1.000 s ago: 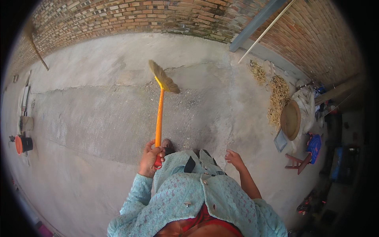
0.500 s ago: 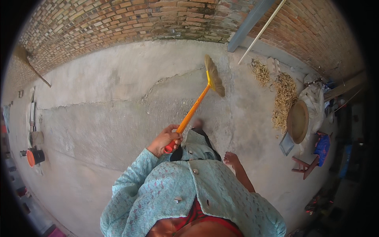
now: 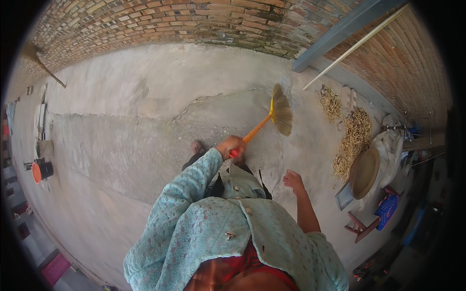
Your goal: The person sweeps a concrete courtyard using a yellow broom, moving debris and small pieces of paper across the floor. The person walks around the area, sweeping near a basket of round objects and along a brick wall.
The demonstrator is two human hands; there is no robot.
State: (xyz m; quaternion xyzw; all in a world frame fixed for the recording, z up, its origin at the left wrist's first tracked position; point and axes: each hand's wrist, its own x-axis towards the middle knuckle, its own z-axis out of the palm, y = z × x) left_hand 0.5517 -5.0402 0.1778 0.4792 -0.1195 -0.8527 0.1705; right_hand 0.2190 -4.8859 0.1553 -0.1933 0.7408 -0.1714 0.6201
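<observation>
A broom with an orange handle, a yellow collar and a fan of tan bristles reaches out ahead of me to the right. Around the red end of its handle, my left hand is closed. The bristles are at the concrete floor, near a crack line. My right hand hangs at my right side, away from the broom, its fingers loosely bent and holding nothing I can see. One of my feet shows left of the broom handle's end.
Dried tan pods or stalks lie in a heap at the right. Beside them are a round shallow basket, a white sheet and a stool with blue cloth. A black bucket stands left. A brick wall runs ahead.
My left hand and the broom have moved right, and the bristles have swung right and nearer. My right hand has lifted a little away from my body. A foot has come into view at left.
</observation>
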